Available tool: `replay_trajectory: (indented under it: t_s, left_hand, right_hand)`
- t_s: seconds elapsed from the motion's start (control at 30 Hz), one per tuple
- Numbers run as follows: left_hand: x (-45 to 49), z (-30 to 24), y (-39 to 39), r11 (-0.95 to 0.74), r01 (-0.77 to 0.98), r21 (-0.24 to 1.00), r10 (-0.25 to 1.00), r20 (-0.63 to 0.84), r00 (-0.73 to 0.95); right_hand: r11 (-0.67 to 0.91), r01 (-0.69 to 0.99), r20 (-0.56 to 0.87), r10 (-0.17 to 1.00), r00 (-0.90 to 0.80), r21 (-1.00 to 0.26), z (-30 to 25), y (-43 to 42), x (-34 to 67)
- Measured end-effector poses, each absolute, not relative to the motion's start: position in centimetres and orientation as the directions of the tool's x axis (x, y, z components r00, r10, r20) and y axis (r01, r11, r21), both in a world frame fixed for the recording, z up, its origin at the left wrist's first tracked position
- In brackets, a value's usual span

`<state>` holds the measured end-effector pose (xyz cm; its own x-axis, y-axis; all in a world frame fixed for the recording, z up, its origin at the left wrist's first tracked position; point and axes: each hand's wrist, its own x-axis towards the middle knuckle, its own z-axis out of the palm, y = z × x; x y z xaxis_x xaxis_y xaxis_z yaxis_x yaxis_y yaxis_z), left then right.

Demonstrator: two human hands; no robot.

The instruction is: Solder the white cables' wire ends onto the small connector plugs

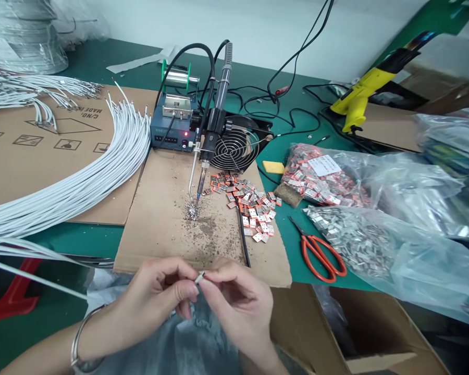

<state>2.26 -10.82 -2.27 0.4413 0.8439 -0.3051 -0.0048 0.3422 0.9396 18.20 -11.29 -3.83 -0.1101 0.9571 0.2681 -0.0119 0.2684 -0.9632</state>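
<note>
1. Left hand [164, 291], bracelet [77, 344] at its wrist, is pinching a small pale piece [199, 278] with thumb and forefinger; right hand [238, 297] is pinching its other side, fingers curled. The piece is sitting just off the cardboard sheet's [148, 255] front edge; whether a cable is joining it cannot be told.
2. Orange-handled scissors [316, 252] are lying on the worktop [89, 237], near a bag of metal parts [355, 242].
3. Progress, as judged: one piece is being worked; many loose connectors [254, 213] are waiting on the cardboard. The thick white cable bundle [117, 161] is apparently awaiting fitting.
4. A black cord [243, 234] is crossing the cardboard beside the connectors. The soldering iron [217, 109] is pointing down left of them, possibly obstructing reach.
5. A fan [234, 151] and lit control unit [168, 133] are standing behind.
6. Farther left, other cables [42, 96] are showing metallic ends, possibly finished; too small to confirm.
7. A solder spool [175, 77] and yellow heat gun [363, 94] are occupying the rear.
</note>
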Motion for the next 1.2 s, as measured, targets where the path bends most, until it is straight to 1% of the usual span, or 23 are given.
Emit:
replay_trajectory:
  t_s: [0.13,0.2,0.27,0.33,0.43,0.53,0.57,0.6,0.67,0.73,0.77,0.87,0.97,1.03,1.07,1.13,1.2]
  left_hand:
    - [1.7,-2.3,-11.0,0.295,0.046,0.954,0.838,-0.281,0.468]
    - [1.5,-2.3,-11.0,0.277,0.079,0.958,0.830,-0.280,0.482]
    - [1.5,-2.1,-11.0,0.223,0.139,0.965,0.831,-0.262,0.491]
    - [1.5,-1.7,-10.9,0.118,0.225,0.967,0.840,-0.218,0.497]
    - [1.6,-1.1,-10.8,-0.066,0.354,0.933,0.857,-0.129,0.499]
    - [1.5,-0.7,-10.7,-0.201,0.413,0.889,0.859,-0.043,0.509]
    - [1.4,-0.6,-10.6,-0.228,0.418,0.879,0.857,-0.022,0.514]
    - [1.3,-0.6,-10.6,-0.247,0.420,0.873,0.854,-0.008,0.520]
    - [1.2,-0.7,-10.5,-0.265,0.418,0.869,0.848,0.003,0.530]
    - [1.1,-0.7,-10.4,-0.270,0.401,0.876,0.844,0.014,0.536]
    - [1.1,-0.8,-10.3,-0.269,0.387,0.882,0.841,0.020,0.540]
    - [1.2,-0.6,-10.2,-0.260,0.357,0.897,0.838,0.026,0.545]
    - [1.4,0.0,-10.1,-0.229,0.390,0.892,0.851,-0.011,0.525]
    - [1.7,0.4,-10.1,-0.209,0.431,0.878,0.871,-0.033,0.490]
    - [1.8,0.5,-10.1,-0.201,0.453,0.868,0.882,-0.041,0.470]
    - [1.9,0.6,-10.1,-0.192,0.495,0.848,0.900,-0.049,0.434]
    - [2.0,0.4,-10.2,-0.197,0.525,0.828,0.908,-0.048,0.417]
  right_hand:
    - [0.256,0.024,0.238,0.926,-0.292,-0.966,-3.0,-10.4,19.7]
    - [0.278,0.067,0.242,0.912,-0.331,-0.958,-2.7,-10.0,20.1]
    - [0.299,0.103,0.247,0.904,-0.349,-0.949,-2.3,-9.8,20.2]
    - [0.312,0.139,0.246,0.901,-0.357,-0.940,-2.0,-9.7,20.2]
    - [0.319,0.177,0.237,0.898,-0.371,-0.931,-1.5,-9.6,20.3]
    - [0.298,0.170,0.216,0.899,-0.381,-0.939,-1.3,-9.3,20.3]
    - [0.272,0.138,0.205,0.906,-0.370,-0.952,-1.5,-9.3,20.2]
    - [0.209,0.069,0.172,0.920,-0.352,-0.975,-1.7,-9.2,20.1]
    - [0.007,-0.141,0.054,0.941,-0.334,-0.990,-2.5,-9.3,19.6]
    - [-0.194,-0.316,-0.070,0.929,-0.363,-0.929,-3.4,-9.6,19.1]
    - [-0.263,-0.360,-0.113,0.915,-0.387,-0.895,-3.8,-9.7,18.9]
    - [-0.355,-0.389,-0.170,0.884,-0.435,-0.850,-4.6,-10.0,18.5]
    - [-0.398,-0.388,-0.200,0.865,-0.459,-0.831,-4.3,-9.9,18.7]
    - [-0.376,-0.349,-0.202,0.873,-0.444,-0.858,-3.7,-9.6,19.0]
    - [-0.329,-0.310,-0.182,0.889,-0.420,-0.892,-3.3,-9.4,19.2]
    - [-0.173,-0.189,-0.094,0.925,-0.368,-0.967,-2.5,-9.2,19.5]
    - [0.000,-0.032,0.011,0.939,-0.345,-0.999,-1.9,-9.0,19.8]
